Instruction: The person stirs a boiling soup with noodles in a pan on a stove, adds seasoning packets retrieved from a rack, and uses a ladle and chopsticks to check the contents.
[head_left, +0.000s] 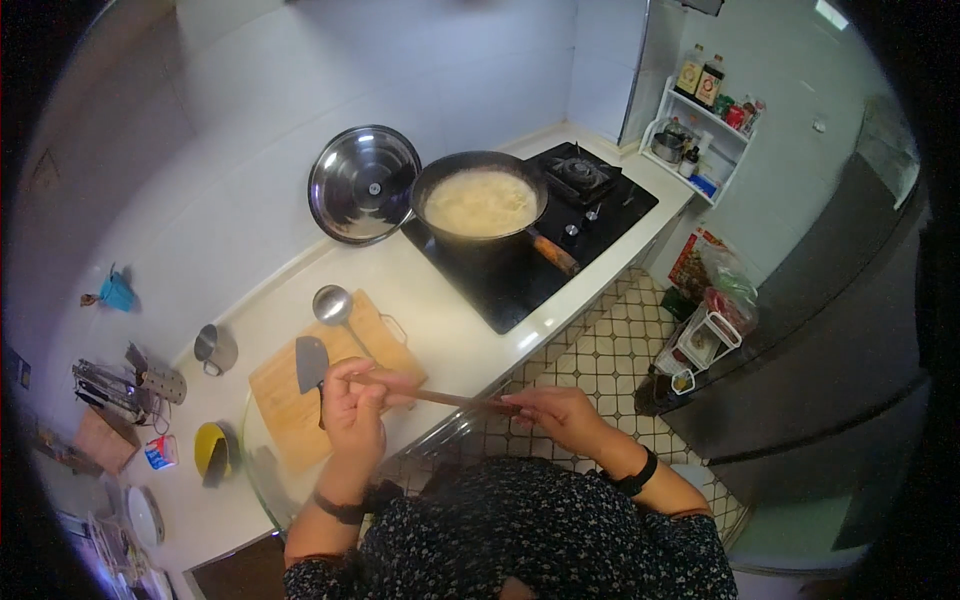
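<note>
Between my two hands runs a pair of brown chopsticks (450, 398), held roughly level over the counter's front edge. My left hand (358, 405) grips one end, above a wooden cutting board (292, 401). The fingertips of my right hand (551, 416) pinch the other end, over the tiled floor. On the board lie a metal ladle (333, 305) and a dark-bladed cleaver (311, 364), its handle partly behind my left hand. A black wok (480, 157) with pale, cloudy liquid and food in it sits on the gas hob, its wooden handle towards the front.
A steel lid (365, 185) leans on the wall beside the wok. The black hob (502, 292) has a second burner (581, 171). Left on the counter are a metal mug (217, 350), a yellow bowl (211, 450) and a utensil holder (163, 384). A white shelf (701, 112) holds bottles.
</note>
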